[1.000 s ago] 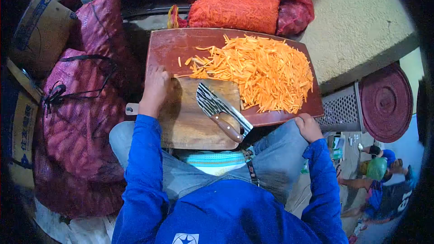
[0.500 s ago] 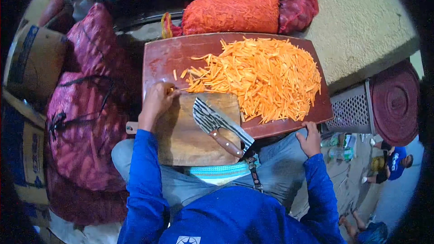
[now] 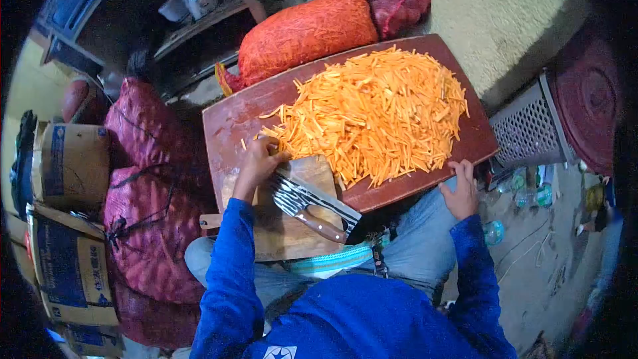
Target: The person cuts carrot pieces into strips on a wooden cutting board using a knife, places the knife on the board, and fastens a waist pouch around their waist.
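Observation:
A broad pile of orange vegetable strips (image 3: pixel 379 113) covers much of the reddish-brown table (image 3: pixel 229 116). At the pile's left edge, my left hand (image 3: pixel 260 163) has its fingers curled in, with a bit of orange showing between thumb and forefinger. Below that hand is a wooden cutting board (image 3: pixel 266 233), which overhangs the table's near edge above my lap. Lying flat on the board is a cleaver (image 3: pixel 312 206) with a striped black-and-white blade and brown handle; neither hand holds it. My right hand (image 3: pixel 460 189) rests on my knee by the table edge, fingers apart and holding nothing.
A full orange mesh sack (image 3: pixel 306 30) lies behind the table, beside a purple-red one (image 3: pixel 402 0). Large red sacks (image 3: pixel 153 226) and cardboard boxes (image 3: pixel 73 252) crowd the left. To the right are a grey perforated basket (image 3: pixel 528 126) and bottles (image 3: pixel 535 193) on the floor.
My view has turned, tilting the table in the frame. My left hand has moved right and onto the pile's edge. The cleaver stays on the board, and my right hand stays at my knee.

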Demonstrator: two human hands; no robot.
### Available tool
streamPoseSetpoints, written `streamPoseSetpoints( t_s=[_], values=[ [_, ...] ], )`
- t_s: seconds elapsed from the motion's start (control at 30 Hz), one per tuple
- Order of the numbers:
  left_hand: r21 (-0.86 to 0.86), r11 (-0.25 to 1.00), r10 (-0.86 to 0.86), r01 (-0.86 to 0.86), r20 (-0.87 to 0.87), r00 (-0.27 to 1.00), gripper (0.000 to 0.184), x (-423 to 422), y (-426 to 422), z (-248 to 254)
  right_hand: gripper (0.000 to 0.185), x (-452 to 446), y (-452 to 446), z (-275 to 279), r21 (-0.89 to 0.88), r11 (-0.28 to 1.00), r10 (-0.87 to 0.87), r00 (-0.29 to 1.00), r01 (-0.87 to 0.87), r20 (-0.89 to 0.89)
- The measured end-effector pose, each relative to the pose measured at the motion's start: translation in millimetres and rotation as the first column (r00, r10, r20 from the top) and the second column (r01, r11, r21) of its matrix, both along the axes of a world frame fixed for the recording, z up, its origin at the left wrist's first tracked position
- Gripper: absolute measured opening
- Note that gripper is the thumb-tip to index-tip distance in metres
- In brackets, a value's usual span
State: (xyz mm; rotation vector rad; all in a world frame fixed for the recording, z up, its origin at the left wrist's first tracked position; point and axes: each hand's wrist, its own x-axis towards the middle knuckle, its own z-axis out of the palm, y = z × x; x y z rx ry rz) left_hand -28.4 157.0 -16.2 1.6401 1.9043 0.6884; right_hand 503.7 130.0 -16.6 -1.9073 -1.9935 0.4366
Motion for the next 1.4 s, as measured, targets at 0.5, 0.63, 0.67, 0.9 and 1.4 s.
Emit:
streamPoseSetpoints(
  t_s=[0.5,0.63,0.67,0.9,1.4],
  values=[
    [0.241,0.965,0.052,-0.100,0.198,0.979,0.016,-30.3,32.5,9.9,0.060,8.8,-4.3,0.2,0.012,1.000,0.010,0.998,-0.009,-0.060],
    [0.206,0.939,0.267,-0.275,0.066,0.961,0.022,-37.8,12.1,6.4,0.059,6.7,-3.9,-0.8,0.014,1.000,-0.012,0.999,0.012,-0.040],
    [0.272,0.949,0.198,-0.159,-0.124,0.972,0.021,-41.4,10.0,-2.8,0.059,6.1,-4.2,-0.6,0.015,1.000,-0.009,0.999,0.010,-0.038],
    [0.105,0.986,0.081,-0.131,0.385,0.919,0.022,-15.5,4.3,-28.1,0.058,6.5,-3.8,-2.9,-0.005,1.000,-0.008,0.996,0.007,-0.083],
    [0.455,0.888,0.036,0.065,-0.212,0.977,0.030,6.5,-0.9,-33.0,0.074,8.6,-119.5,-12.5,-0.044,0.999,0.014,0.999,-0.012,0.033]
  ],
)
